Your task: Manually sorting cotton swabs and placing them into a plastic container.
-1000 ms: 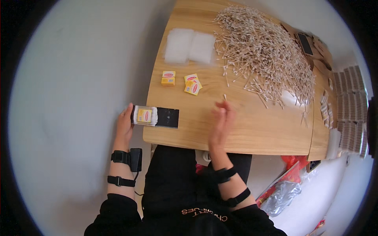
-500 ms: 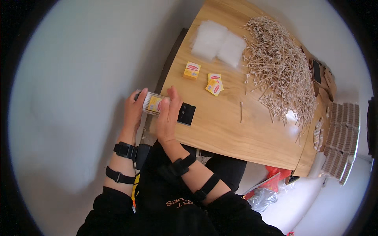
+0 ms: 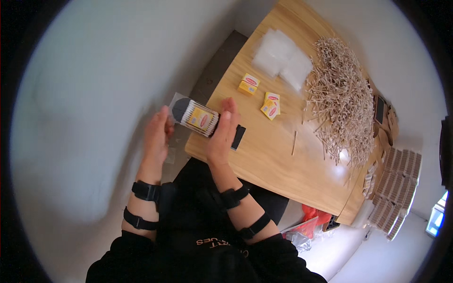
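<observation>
A flat pack of cotton swabs with a yellow card sits between my hands, off the table's left edge. Dark rounded material and clear plastic show at its left end. My left hand has its fingers curled at the plastic's lower left edge; their exact grip is partly hidden. Against the pack's right end rests my right hand, fingers stretched out and pointing away from me. Just right of that hand, a black rectangular piece lies on the table, partly covered by the hand.
Yellow and white cards lie in a stack and a loose pair. Beyond are clear plastic bags. A big heap of cotton swabs covers the table's right side, with one single swab nearer. Stacked bundles stand far right.
The view has shifted. My left hand has slid from the pack's side to the plastic at its end, baring the dark rounded part. My right hand stays at the opposite end.
</observation>
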A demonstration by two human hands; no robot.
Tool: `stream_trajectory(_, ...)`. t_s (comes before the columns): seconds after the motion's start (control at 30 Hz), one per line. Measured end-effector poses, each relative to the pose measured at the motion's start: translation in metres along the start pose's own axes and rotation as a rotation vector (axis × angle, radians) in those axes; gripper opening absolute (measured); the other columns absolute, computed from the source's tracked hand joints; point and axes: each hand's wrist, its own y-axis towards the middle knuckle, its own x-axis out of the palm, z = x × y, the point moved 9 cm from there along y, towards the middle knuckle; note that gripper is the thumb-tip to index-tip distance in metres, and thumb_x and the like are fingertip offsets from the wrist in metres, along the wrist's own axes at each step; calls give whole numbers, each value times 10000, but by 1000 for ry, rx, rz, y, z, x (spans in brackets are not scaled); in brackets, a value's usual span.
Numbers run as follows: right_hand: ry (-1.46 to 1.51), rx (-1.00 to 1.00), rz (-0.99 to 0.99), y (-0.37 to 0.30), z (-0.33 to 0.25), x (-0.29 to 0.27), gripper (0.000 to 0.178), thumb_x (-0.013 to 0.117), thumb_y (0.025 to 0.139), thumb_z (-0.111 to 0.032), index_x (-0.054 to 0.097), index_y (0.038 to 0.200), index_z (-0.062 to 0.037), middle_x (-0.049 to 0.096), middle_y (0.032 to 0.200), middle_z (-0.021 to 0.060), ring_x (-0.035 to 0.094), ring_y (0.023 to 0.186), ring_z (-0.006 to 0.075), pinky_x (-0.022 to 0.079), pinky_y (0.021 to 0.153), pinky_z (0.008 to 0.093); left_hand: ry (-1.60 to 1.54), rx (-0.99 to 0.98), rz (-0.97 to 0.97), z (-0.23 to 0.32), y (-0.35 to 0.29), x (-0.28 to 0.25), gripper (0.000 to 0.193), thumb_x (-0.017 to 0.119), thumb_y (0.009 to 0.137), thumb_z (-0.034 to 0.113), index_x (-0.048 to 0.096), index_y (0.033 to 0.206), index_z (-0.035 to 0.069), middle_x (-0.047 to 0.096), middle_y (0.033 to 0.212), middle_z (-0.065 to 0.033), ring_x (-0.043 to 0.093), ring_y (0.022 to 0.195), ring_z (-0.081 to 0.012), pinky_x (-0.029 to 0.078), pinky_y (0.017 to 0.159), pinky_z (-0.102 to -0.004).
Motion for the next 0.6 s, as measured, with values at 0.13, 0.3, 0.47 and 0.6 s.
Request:
stream_trajectory(0.13, 110, 94, 40, -6, 5, -6, 526, 296, 1036, -330, 289, 1419, 30, 352, 1435, 203, 330, 1362, 288, 225, 1140, 386, -108, 19, -109, 2, -12, 50, 274, 699, 873, 242, 611, 1067, 69, 633, 972, -3, 593, 873, -103, 485, 799, -270)
stream_trajectory(0.3, -49, 34, 17, -2, 2, 18, 544, 314, 1026, -353, 302, 1412, 31, 362, 1421, 202, 323, 1360, 295, 228, 1125, 384, -137, 91, -58, 1, -2, 51, 300, 734, 834, 154, 618, 1086, 38, 648, 1000, -40, 612, 891, -124, 497, 801, -271)
stream_trajectory(0.47, -29, 33, -16, 2, -4, 44, 570, 344, 1010, -365, 298, 1414, 35, 386, 1371, 201, 370, 1289, 285, 261, 1091, 381, -18, -40, -26, 1, -1, 46, 276, 726, 834, 140, 628, 1058, 11, 654, 970, -48, 621, 851, -126, 503, 740, -272)
stream_trajectory(0.6, -10, 27, -80, 6, -12, 64, 544, 346, 998, -312, 282, 1399, 51, 374, 1340, 222, 369, 1258, 317, 252, 1090, 403, -11, 48, -72, 20, 3, 43, 286, 723, 837, 174, 640, 1047, -3, 656, 973, -49, 618, 849, -122, 501, 730, -272)
